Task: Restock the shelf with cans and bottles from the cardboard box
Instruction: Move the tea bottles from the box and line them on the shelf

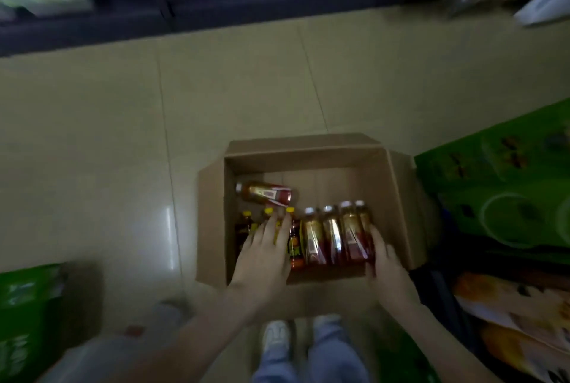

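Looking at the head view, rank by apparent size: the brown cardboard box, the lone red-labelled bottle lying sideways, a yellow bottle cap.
1. brown cardboard box, largest
2. lone red-labelled bottle lying sideways
3. yellow bottle cap, smallest

The person wears pale blue jeans (333, 358) and white shoes (276, 336), forearms (197, 327) bare.

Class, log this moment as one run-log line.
stage: picking from brown cardboard box | left hand: resting on yellow-capped dark bottles | right hand: against white-capped red-labelled bottles | grasp: unclear
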A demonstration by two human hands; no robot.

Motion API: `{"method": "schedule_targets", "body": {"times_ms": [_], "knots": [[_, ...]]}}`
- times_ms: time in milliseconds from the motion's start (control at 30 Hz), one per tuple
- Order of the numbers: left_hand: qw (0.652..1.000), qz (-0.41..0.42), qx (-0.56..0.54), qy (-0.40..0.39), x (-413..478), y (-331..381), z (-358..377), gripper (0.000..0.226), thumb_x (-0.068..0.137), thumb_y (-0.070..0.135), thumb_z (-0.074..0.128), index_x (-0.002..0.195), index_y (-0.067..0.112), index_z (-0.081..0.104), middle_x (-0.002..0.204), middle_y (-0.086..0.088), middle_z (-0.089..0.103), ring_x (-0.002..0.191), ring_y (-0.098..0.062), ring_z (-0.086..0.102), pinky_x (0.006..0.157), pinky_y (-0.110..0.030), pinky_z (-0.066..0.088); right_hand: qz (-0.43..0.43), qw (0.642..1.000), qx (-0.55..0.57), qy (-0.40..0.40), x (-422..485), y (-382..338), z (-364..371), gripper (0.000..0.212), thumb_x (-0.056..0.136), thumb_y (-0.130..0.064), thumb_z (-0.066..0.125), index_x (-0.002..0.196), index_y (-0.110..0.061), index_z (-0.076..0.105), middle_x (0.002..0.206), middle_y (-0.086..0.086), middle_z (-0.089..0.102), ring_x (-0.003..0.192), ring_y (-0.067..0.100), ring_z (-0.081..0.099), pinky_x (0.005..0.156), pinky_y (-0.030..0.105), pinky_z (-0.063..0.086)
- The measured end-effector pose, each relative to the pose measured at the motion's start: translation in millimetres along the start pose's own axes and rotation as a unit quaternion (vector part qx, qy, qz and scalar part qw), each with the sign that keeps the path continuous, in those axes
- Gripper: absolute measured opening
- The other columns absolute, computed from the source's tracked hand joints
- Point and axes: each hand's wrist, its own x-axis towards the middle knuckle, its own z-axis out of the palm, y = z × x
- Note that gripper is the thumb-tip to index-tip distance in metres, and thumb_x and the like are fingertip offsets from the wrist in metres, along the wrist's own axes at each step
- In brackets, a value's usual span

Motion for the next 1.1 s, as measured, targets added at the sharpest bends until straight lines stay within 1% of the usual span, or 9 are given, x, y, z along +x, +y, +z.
{"method": "schedule_targets", "body": {"times_ms": [200, 367, 600, 700, 767, 867, 967, 1033, 1100], "knots": [[0.997, -0.020, -0.043, -0.054, 84.7, -9.6, 115.1, 0.071, 0.099, 0.032, 0.039, 0.152, 0.023, -0.007, 0.160, -0.005, 0.001, 0.146, -0.024, 0.010, 0.117, -0.037, 0.015, 0.062, 0.997, 0.015, -0.051, 113.2, 42.9, 93.4, 0.073, 0.093, -0.026, 0.055, 0.150, -0.031, 0.009, 0.138, 0.011, 0.040, 0.114, 0.029, 0.053, 0.092, 0.049, 0.049], [0.988, -0.047, -0.121, -0.078, 122.4, -18.7, 188.6, 0.073, 0.098, 0.030, 0.043, 0.152, 0.028, -0.005, 0.159, -0.002, -0.001, 0.146, -0.023, 0.007, 0.115, -0.035, 0.019, 0.094, 0.986, -0.067, -0.116, 172.3, 72.9, 144.4, 0.102, 0.088, -0.044, 0.062, 0.145, -0.040, -0.022, 0.157, 0.014, -0.001, 0.140, 0.041, 0.020, 0.109, 0.055, 0.031], [0.970, -0.061, -0.223, -0.078, 150.1, -25.1, 214.4, 0.069, 0.098, 0.027, 0.047, 0.152, 0.036, 0.004, 0.157, -0.005, 0.015, 0.141, -0.023, 0.023, 0.109, -0.031, 0.032, 0.094, 0.993, 0.004, -0.069, 189.0, 79.1, 151.0, 0.115, 0.081, -0.021, 0.071, 0.140, -0.051, -0.024, 0.152, 0.017, 0.012, 0.133, 0.044, 0.032, 0.103, 0.059, 0.038], [0.917, -0.114, -0.370, -0.099, 158.9, -20.0, 204.6, 0.070, 0.099, 0.033, 0.045, 0.149, 0.045, -0.003, 0.153, -0.005, 0.029, 0.116, -0.015, 0.052, 0.089, -0.020, 0.041, 0.055, 0.988, 0.142, -0.040, 185.3, 71.8, 148.0, 0.115, 0.079, -0.023, 0.075, 0.142, -0.052, -0.017, 0.150, 0.013, 0.023, 0.133, 0.035, 0.037, 0.101, 0.057, 0.041], [0.870, -0.158, -0.455, -0.105, 163.4, -14.1, 196.1, 0.072, 0.099, 0.041, 0.042, 0.145, 0.050, -0.013, 0.151, -0.003, 0.036, 0.099, -0.007, 0.055, 0.079, -0.017, 0.042, 0.020, 0.969, 0.238, -0.058, 179.8, 55.1, 147.0, 0.118, 0.077, -0.013, 0.076, 0.146, -0.048, -0.013, 0.151, 0.006, 0.026, 0.133, 0.022, 0.036, 0.099, 0.044, 0.042], [0.815, -0.175, -0.542, -0.102, 166.2, -8.7, 191.9, 0.077, 0.096, 0.044, 0.045, 0.146, 0.048, -0.013, 0.135, 0.006, 0.051, 0.106, -0.008, 0.057, 0.086, -0.021, 0.042, -0.051, 0.933, 0.333, -0.130, 168.6, 15.8, 151.2, 0.121, 0.071, -0.004, 0.075, 0.149, -0.044, -0.007, 0.148, 0.001, 0.032, 0.125, 0.017, 0.046, 0.084, 0.036, 0.054], [0.775, -0.171, -0.607, -0.032, 164.6, -15.8, 198.0, 0.090, 0.090, 0.029, 0.059, 0.149, 0.038, -0.009, 0.122, 0.029, 0.041, 0.100, 0.014, 0.052, 0.077, -0.006, 0.046, -0.118, 0.913, 0.343, -0.190, 154.7, -19.2, 169.5, 0.119, 0.070, -0.009, 0.078, 0.151, -0.036, -0.005, 0.152, -0.002, 0.030, 0.136, 0.012, 0.038, 0.104, 0.032, 0.045], [0.758, -0.194, -0.623, 0.016, 161.0, -31.8, 205.0, 0.098, 0.085, 0.018, 0.067, 0.149, 0.033, -0.005, 0.126, 0.024, 0.041, 0.105, 0.016, 0.051, 0.082, -0.008, 0.046, -0.127, 0.901, 0.334, -0.245, 151.3, -32.4, 177.3, 0.115, 0.078, -0.013, 0.077, 0.152, -0.032, -0.010, 0.155, -0.005, 0.024, 0.139, 0.004, 0.031, 0.107, 0.021, 0.036], [0.748, -0.218, -0.626, 0.023, 153.8, -48.4, 209.3, 0.097, 0.084, 0.022, 0.068, 0.150, 0.035, -0.003, 0.132, 0.013, 0.044, 0.111, 0.005, 0.052, 0.092, -0.022, 0.048, -0.125, 0.885, 0.307, -0.326, 154.5, -32.8, 174.4, 0.107, 0.084, -0.020, 0.072, 0.151, -0.038, -0.010, 0.156, -0.011, 0.017, 0.137, -0.001, 0.025, 0.102, 0.014, 0.032]]}}
